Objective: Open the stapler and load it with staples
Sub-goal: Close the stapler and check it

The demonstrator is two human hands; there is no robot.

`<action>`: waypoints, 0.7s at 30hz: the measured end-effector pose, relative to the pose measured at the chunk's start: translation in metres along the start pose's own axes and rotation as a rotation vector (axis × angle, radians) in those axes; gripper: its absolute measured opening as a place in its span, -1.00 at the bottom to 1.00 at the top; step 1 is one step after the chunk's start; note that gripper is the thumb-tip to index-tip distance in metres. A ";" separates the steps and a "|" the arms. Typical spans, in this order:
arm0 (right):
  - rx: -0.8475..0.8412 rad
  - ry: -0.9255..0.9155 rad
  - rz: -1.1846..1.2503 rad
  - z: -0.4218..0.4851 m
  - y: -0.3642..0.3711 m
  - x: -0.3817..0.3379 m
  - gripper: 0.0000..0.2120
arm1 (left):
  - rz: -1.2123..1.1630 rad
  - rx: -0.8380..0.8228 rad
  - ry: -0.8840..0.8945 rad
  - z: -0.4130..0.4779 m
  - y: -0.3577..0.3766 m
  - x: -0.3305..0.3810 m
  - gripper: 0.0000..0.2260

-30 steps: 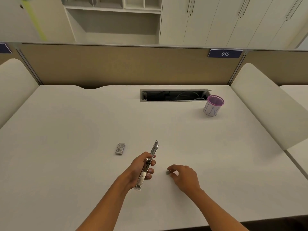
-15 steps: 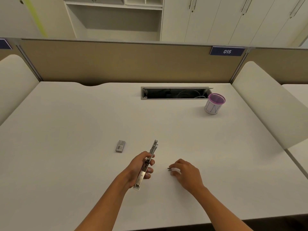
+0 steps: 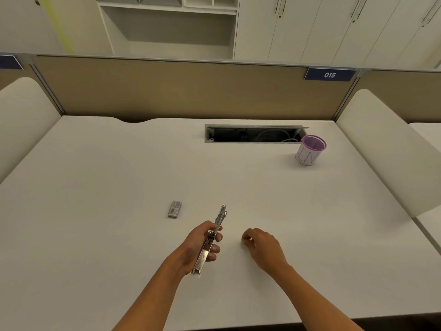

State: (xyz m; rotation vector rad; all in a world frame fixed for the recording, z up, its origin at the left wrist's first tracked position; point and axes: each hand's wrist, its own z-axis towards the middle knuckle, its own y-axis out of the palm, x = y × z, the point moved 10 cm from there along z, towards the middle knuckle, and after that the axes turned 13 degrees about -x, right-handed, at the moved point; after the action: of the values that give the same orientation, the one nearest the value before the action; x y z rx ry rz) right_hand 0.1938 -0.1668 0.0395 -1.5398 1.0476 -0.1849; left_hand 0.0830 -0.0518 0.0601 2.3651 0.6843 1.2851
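So there's one stapler [image 3: 209, 242] here, a slim silver one, swung open and stretched out long, and the left hand [image 3: 199, 247] has its grip wrapped around the middle of it, just above the tabletop [image 3: 95, 177]. Its far end points away from the person. The right hand [image 3: 262, 247] sits just beside it to the right, fingers curled down at the tabletop with the fingertips pinched close together; there might be something tiny between them, but I honestly can't tell. One small grey box [image 3: 175, 209] lies flat a bit up and left of the stapler, not touching anything. Further back on the right stands one pink-rimmed cup [image 3: 309, 151], right by the one open cable slot [image 3: 253, 134]. One blue tag reading 015 [image 3: 329, 74] sits on the divider.
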 end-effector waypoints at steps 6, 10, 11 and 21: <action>0.114 -0.048 0.362 -0.006 -0.027 -0.019 -0.88 | 0.014 -0.010 -0.005 -0.003 0.001 0.000 -0.79; 0.211 -0.095 0.608 -0.015 -0.057 -0.039 -0.82 | 0.054 -0.008 -0.018 -0.005 0.002 0.000 -0.77; 0.211 -0.099 0.656 -0.017 -0.063 -0.044 -0.80 | 0.064 -0.008 -0.021 -0.006 0.002 -0.001 -0.77; 0.002 -0.178 0.514 -0.024 -0.082 -0.098 -0.75 | 0.109 -0.035 -0.038 -0.008 0.009 -0.002 -0.76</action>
State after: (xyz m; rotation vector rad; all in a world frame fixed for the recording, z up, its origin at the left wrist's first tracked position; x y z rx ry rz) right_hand 0.1628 -0.1256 0.1585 -1.2125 1.2588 0.3015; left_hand 0.0770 -0.0592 0.0676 2.4214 0.5245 1.2820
